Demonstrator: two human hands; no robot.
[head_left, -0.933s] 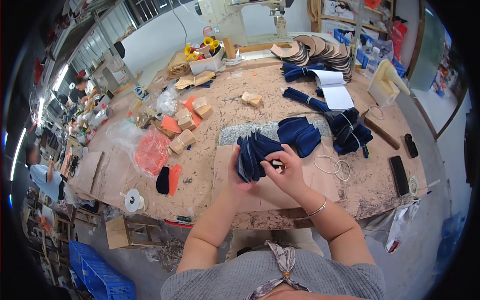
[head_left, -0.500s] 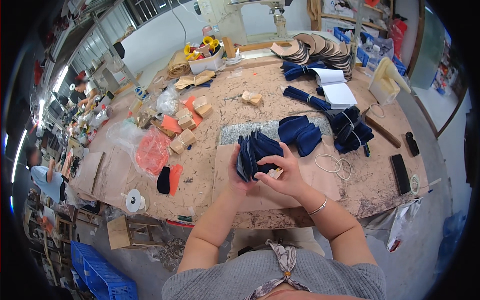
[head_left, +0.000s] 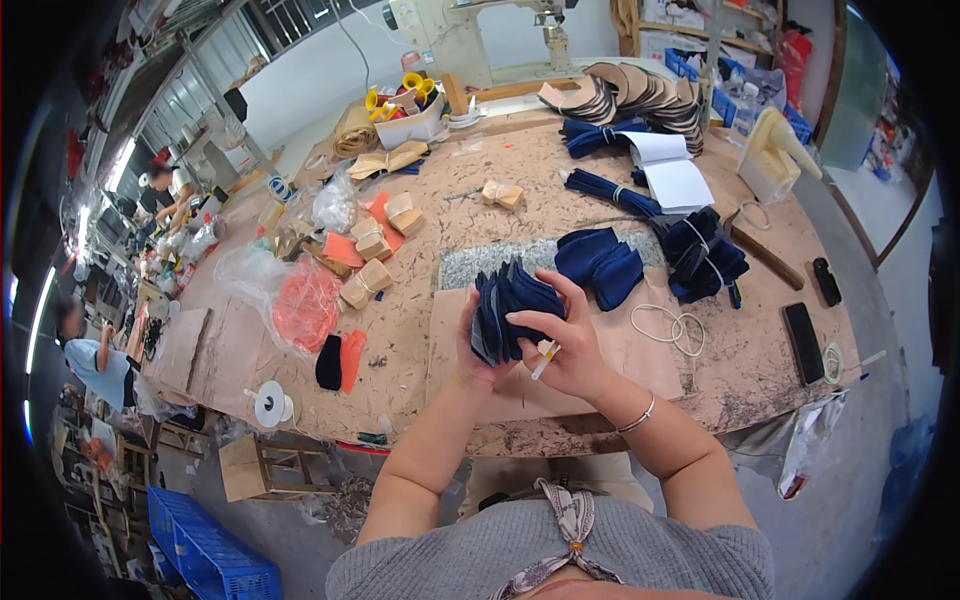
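A thick stack of dark blue fabric pieces (head_left: 510,312) stands fanned between my hands above the brown sheet on the table. My left hand (head_left: 478,345) is closed round its left side and underside. Against the right side of the stack are the bent fingers of my right hand (head_left: 568,345). That hand also holds a slim white-and-yellow pen-like stick (head_left: 545,361), pointing down toward me; its upper end is hidden by the fingers. Just beyond lie loose blue pieces (head_left: 600,268) on a grey speckled slab (head_left: 490,262). Two pale elastic bands (head_left: 668,328) rest right of my hands.
Tied blue bundles (head_left: 700,258) and a white notepad (head_left: 676,180) lie at right, with a black phone-like slab (head_left: 802,344) nearer the edge. On the left are small tan bundles (head_left: 366,284), coral pieces in plastic (head_left: 306,300) and a thread spool (head_left: 272,403). A sewing machine (head_left: 440,40) stands behind.
My right fingers have shifted on the stack, and the pen-like stick now shows more clearly, swung down below them. The stack stays in nearly the same place.
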